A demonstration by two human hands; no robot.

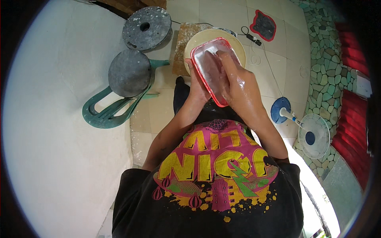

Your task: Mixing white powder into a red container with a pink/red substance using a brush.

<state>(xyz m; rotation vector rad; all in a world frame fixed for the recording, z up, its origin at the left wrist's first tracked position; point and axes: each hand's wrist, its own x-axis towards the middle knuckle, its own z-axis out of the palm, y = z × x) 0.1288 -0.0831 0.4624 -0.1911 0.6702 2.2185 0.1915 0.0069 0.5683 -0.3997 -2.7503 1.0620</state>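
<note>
A rectangular plastic tub (204, 75) with a red rim and a translucent, whitish inside is tilted in front of my body. My left hand (196, 85) grips it along its left side, with the thumb up by the rim. Over the right side lies my right hand (240, 81), wet and shiny on its back. Its fingers stretch into the tub, and I see nothing held in them. Beneath the tub is a round cream basin (193, 41), partly hidden by the tub and my hands.
A speckled board (181, 68) lies under the basin. At left are a green plastic chair (104, 117), a round dark disc (131, 72) on it, and a grey disc (139, 33) with a centre hole. Right: a fan (313, 136), its cord, a power strip (254, 39), a red-edged mat (263, 25).
</note>
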